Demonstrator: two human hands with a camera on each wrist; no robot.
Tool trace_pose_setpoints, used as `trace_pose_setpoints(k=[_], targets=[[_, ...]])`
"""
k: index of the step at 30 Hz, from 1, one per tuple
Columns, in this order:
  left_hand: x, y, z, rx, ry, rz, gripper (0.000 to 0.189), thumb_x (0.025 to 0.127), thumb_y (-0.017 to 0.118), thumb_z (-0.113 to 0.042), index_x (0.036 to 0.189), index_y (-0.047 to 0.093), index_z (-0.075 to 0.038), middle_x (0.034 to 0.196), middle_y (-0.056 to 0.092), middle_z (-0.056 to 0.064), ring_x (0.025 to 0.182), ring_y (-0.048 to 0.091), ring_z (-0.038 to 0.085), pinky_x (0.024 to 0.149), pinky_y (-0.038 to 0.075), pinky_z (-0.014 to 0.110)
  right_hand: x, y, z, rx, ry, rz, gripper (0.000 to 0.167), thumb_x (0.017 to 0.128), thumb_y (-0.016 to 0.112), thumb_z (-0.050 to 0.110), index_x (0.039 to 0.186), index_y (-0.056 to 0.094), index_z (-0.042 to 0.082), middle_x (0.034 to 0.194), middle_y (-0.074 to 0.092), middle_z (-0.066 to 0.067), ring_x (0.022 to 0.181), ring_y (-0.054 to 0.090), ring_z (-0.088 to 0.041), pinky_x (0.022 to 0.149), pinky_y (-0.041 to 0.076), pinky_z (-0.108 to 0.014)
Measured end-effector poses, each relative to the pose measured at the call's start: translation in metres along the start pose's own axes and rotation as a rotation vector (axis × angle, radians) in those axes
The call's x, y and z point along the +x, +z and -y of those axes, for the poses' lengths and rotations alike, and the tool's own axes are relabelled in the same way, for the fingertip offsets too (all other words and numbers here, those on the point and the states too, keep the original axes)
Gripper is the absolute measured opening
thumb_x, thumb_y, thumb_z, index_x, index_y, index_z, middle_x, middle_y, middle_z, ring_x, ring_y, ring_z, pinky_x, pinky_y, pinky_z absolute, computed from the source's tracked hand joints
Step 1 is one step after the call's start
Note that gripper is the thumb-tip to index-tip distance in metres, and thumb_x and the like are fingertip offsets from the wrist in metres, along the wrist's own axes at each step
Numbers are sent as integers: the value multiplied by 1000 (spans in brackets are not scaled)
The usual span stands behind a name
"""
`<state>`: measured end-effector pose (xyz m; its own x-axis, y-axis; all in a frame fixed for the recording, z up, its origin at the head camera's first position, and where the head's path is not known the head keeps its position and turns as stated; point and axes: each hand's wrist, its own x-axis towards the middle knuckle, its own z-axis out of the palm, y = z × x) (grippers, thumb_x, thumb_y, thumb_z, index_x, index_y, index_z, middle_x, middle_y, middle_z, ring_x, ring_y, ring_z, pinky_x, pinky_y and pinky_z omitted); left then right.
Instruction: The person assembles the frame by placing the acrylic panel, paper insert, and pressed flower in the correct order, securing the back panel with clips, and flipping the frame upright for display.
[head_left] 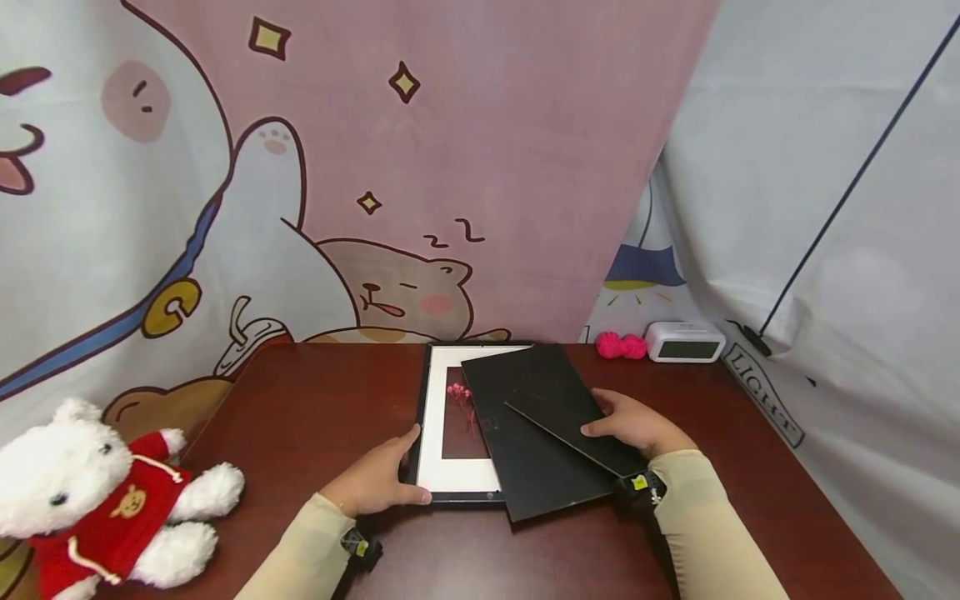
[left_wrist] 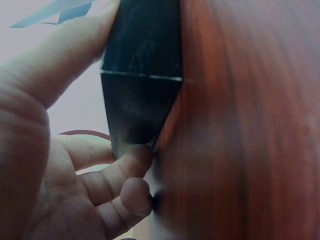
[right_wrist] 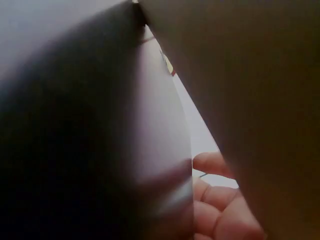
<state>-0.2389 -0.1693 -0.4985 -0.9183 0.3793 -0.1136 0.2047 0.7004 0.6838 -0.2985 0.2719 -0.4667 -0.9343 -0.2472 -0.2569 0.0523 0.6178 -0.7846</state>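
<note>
A black-edged picture frame [head_left: 433,400] with a white mat lies on the table, and a pink flower sprig [head_left: 459,392] shows in its window. My left hand [head_left: 378,475] grips the frame's near left corner, its thumb along the front edge. In the left wrist view, curled fingers [left_wrist: 136,162] touch the frame's black side [left_wrist: 142,50]. A black backing board [head_left: 517,417] with a stand leg [head_left: 570,425] lies slanted over the frame's right part. My right hand [head_left: 633,421] holds the board at its right side, thumb by the leg. Dark panels hide much of that hand in the right wrist view.
At the table's back right stand a white digital clock [head_left: 685,342] and pink pompoms [head_left: 621,346]. A white plush bear [head_left: 112,508] in a red top sits at the left. Printed cloth [head_left: 525,167] hangs behind the brown table [head_left: 330,392].
</note>
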Motion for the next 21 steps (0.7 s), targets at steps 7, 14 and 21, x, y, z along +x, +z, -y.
trace_pose_setpoints(k=[7, 14, 21], targets=[[0, 0, -1, 8, -16, -2, 121, 74, 96, -43, 166, 29, -2, 151, 54, 26, 126, 63, 33, 105, 51, 58, -5, -3, 7, 9, -1, -32, 80, 94, 74, 22, 159, 36, -6, 162, 37, -33, 148, 37, -52, 120, 31, -65], [1, 1, -1, 22, -18, -4, 121, 73, 96, -43, 166, 30, -3, 149, 55, 25, 123, 64, 32, 104, 52, 58, -10, -2, 17, -158, 10, -49, 68, 98, 68, 33, 153, 48, -3, 154, 47, -33, 142, 46, -51, 115, 38, -65], [1, -1, -3, 26, -30, -1, 121, 73, 97, -43, 166, 29, -3, 148, 56, 25, 122, 64, 31, 102, 53, 56, -19, -7, 24, -213, -10, -33, 62, 99, 67, 33, 149, 53, -2, 151, 51, -32, 137, 50, -48, 113, 40, -65]])
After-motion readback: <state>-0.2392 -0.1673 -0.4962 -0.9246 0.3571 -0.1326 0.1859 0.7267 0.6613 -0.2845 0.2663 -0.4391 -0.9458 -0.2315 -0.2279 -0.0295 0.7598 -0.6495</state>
